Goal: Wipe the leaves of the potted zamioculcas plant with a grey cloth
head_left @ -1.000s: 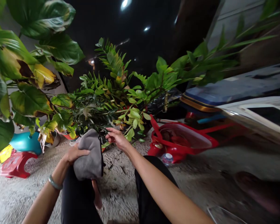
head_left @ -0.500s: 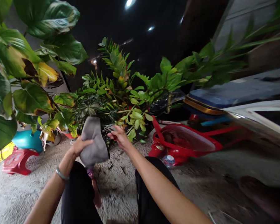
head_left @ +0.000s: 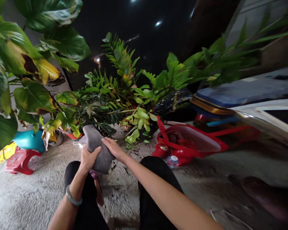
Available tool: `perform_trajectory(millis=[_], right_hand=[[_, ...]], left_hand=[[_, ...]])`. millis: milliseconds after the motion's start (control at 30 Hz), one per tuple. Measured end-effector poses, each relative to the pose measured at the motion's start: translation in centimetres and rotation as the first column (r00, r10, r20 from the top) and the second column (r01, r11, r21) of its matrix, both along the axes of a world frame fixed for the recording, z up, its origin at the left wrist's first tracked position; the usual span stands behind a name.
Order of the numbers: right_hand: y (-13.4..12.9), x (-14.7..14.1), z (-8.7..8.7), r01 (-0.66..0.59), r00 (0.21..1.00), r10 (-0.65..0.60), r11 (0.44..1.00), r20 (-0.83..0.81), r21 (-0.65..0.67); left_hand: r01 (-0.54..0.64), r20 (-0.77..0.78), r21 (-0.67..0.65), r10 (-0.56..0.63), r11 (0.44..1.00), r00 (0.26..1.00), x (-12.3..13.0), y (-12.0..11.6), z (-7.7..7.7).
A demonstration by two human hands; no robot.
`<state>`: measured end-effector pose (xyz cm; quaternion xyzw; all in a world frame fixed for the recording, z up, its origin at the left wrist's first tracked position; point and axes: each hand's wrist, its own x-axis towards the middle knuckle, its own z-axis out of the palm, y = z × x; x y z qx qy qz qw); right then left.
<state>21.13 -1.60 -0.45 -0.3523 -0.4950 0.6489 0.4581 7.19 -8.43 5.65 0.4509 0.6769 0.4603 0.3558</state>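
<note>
A grey, soft-looking piece [head_left: 103, 162] is held below and left of the frame's centre. The left hand [head_left: 89, 158] pinches its left side, thumb across the near face; the right hand [head_left: 112, 149] touches its right edge (whether it pinches too, I cannot tell). Leafy plants [head_left: 124, 76] spread above, a red stool [head_left: 18, 160] stands at left, a red container [head_left: 187, 151] right of centre.

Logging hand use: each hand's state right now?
Left hand: closed, holding the grey item.
Right hand: touching that item's edge; open or closed cannot be told.
</note>
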Motion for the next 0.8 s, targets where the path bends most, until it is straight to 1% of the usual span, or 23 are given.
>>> perform_trajectory(millis=[67, 133, 200, 267, 333, 433, 500, 567, 633, 667, 700, 733, 767, 800], right_hand=[[0.0, -0.5, 0.0, 0.089, 0.996, -0.088, 0.996, -0.009, 0.033], [0.0, -0.7, 0.3, 0.144, 0.987, -0.141, 0.989, -0.071, 0.036], [-0.1, -1.0, 0.8, 0.155, 0.981, -0.150, 0.988, -0.123, 0.027], [-0.5, -1.3, 1.2, 0.135, 0.979, -0.129, 0.991, -0.158, 0.027], [-1.0, -1.8, 1.5, 0.130, 0.981, -0.120, 0.990, -0.151, 0.055], [-1.5, -2.3, 1.9, 0.205, 0.979, -0.200, 0.962, -0.049, 0.182], [-1.3, -2.2, 2.1, 0.278, 0.953, -0.300, 0.912, 0.030, 0.302], [-0.3, -1.6, 2.3, 0.388, 0.886, -0.455, 0.833, 0.089, 0.394], [1.4, -0.7, 2.4, 0.524, 0.777, -0.616, 0.747, 0.130, 0.409], [2.5, -0.3, 2.4, 0.580, 0.731, -0.666, 0.721, 0.148, 0.380], [3.5, 0.0, 2.3, 0.616, 0.709, -0.685, 0.717, 0.166, 0.327], [4.4, 0.2, 2.1, 0.623, 0.721, -0.670, 0.739, 0.180, 0.254], [5.2, 0.2, 1.9, 0.600, 0.761, -0.622, 0.782, 0.183, 0.167], [5.7, 0.0, 1.7, 0.545, 0.818, -0.550, 0.835, 0.168, 0.075]], left_hand=[[0.077, 0.163, 0.017, -0.079, 0.997, 0.984, 0.4, -0.9, -0.1], [0.171, 0.339, 0.040, -0.174, 0.984, 0.925, 0.6, -2.0, -0.5], [0.202, 0.471, 0.059, -0.206, 0.978, 0.858, 0.9, -3.1, -1.1], [0.152, 0.557, 0.056, -0.157, 0.987, 0.816, 1.3, -3.9, -1.5], [0.088, 0.606, 0.034, -0.091, 0.996, 0.790, 1.8, -4.3, -1.5], [0.024, 0.613, 0.007, -0.023, 1.000, 0.790, 1.9, -4.2, -0.8], [-0.022, 0.589, 0.010, 0.012, 1.000, 0.808, 1.4, -4.0, -0.1], [-0.048, 0.553, 0.012, 0.033, 0.999, 0.833, 0.6, -3.7, 0.5], [-0.047, 0.507, 0.017, 0.032, 0.999, 0.861, -0.4, -3.3, 1.6], [-0.043, 0.481, 0.027, 0.025, 0.999, 0.876, -0.9, -3.0, 2.4], [-0.041, 0.455, 0.049, 0.014, 0.998, 0.890, -1.3, -2.4, 3.4], [-0.042, 0.432, 0.083, 0.003, 0.996, 0.902, -1.7, -1.8, 4.6], [-0.048, 0.411, 0.129, -0.010, 0.990, 0.912, -2.0, -0.9, 5.9], [-0.057, 0.395, 0.185, -0.021, 0.981, 0.919, -2.3, 0.2, 7.3]])
